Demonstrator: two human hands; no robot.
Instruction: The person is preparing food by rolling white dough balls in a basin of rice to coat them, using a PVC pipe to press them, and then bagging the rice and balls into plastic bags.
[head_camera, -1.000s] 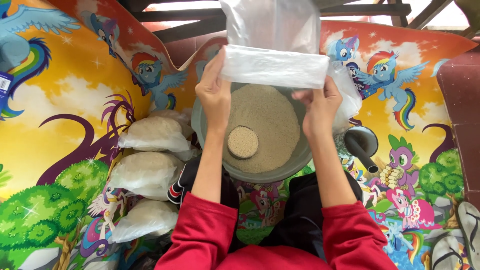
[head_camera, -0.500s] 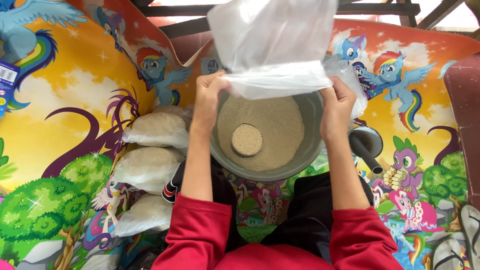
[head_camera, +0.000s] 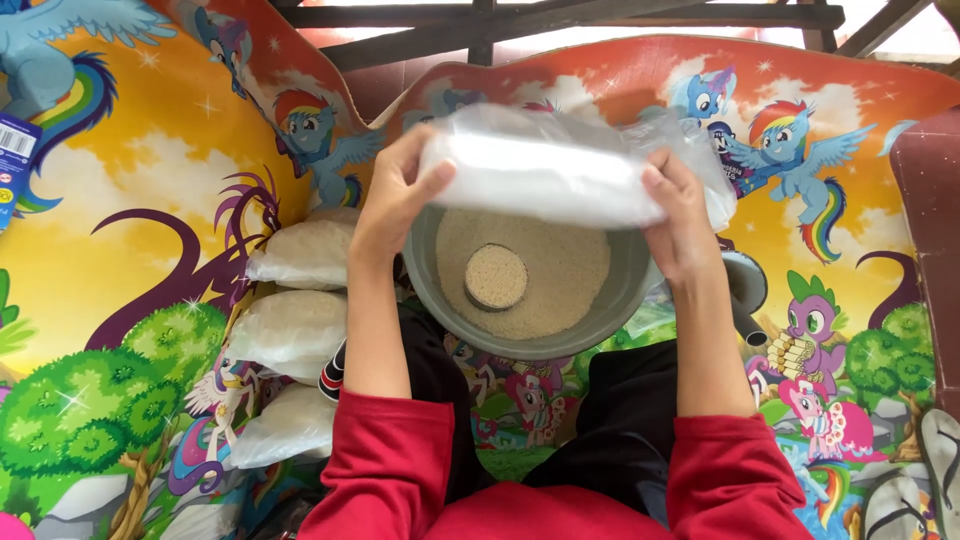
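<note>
Together, the left hand (head_camera: 392, 205) and the right hand (head_camera: 680, 228) pinched the two ends of a clear plastic bag (head_camera: 545, 175), thumbs on the near side and fingers curled behind, so that the bag hung stretched flat between them. It looked empty or nearly so, though the cloudy film hid whether its mouth was open. The bag was held directly above the far rim of a grey round basin (head_camera: 620, 300), which sat between the person's knees just below the wrists. The basin held a deep layer of pale grain, and a small round measuring cup (head_camera: 495, 277) lay sunk in it, filled level with the same grain. To the left of the left forearm, three filled bags (head_camera: 290, 325) lay stacked in a row on the colourful cartoon mat (head_camera: 130, 250), so part of the bagging seemed done. Judging by the grain left in the basin, a good deal remained to be packed.
</note>
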